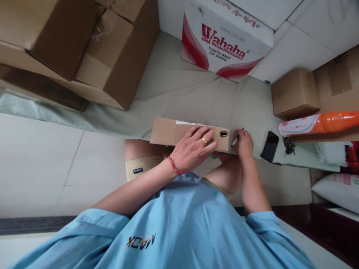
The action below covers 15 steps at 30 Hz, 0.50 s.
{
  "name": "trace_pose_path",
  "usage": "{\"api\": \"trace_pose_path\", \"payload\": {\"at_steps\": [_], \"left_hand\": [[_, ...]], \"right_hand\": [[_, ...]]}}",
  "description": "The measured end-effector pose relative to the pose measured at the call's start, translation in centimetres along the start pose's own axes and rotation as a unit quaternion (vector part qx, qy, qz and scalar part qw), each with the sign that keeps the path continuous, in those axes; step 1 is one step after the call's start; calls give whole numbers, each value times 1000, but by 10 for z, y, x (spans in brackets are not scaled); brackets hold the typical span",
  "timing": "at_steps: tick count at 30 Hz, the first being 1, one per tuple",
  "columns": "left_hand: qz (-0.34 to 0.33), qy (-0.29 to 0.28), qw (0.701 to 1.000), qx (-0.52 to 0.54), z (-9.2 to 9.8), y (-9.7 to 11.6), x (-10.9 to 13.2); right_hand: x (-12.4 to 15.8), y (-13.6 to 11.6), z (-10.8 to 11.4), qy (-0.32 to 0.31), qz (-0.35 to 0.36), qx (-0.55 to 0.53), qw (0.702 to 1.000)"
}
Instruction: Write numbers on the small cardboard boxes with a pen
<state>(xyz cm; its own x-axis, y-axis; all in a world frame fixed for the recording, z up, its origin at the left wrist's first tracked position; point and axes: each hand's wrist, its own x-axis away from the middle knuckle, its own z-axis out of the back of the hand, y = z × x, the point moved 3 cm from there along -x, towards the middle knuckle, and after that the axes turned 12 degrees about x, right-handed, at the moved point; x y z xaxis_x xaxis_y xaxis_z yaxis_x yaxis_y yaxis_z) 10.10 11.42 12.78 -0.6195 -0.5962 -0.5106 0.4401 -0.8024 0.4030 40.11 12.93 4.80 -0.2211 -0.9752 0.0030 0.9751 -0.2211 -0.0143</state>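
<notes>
A long flat cardboard box (168, 131) with an oval hand hole lies across my knees at the edge of a cloth-covered surface. My left hand (195, 147), wearing a gold ring and a red wrist string, lies flat on top of the box with fingers stretched out. My right hand (244, 144) sits at the box's right end, fingers closed round a black marker pen (236, 138) whose tip points at the cardboard.
Stacked brown cartons (84, 48) stand at the back left, a white and red Wahaha carton (224, 37) at the back middle, a small brown box (294, 93) at the right. A black phone (269, 146), keys and an orange-white bottle (319, 124) lie to the right.
</notes>
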Motion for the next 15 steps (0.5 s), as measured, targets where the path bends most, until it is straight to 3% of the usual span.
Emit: {"api": "trace_pose_path", "payload": {"at_steps": [4,7,12,15], "left_hand": [[-7,4,1000,-16,-1,0,0],[-7,6,1000,-17,-2,0,0],[9,-2,1000,15,-4,-2,1],[9,-1,1000,19,-5,-3,1]], "right_hand": [[0,0,-5,-7,17,-6,1000],[5,17,-1,19,-19,-34,999],[26,85,16,112,-227,28,967],[43,124,21,101,-345,62,931]]}}
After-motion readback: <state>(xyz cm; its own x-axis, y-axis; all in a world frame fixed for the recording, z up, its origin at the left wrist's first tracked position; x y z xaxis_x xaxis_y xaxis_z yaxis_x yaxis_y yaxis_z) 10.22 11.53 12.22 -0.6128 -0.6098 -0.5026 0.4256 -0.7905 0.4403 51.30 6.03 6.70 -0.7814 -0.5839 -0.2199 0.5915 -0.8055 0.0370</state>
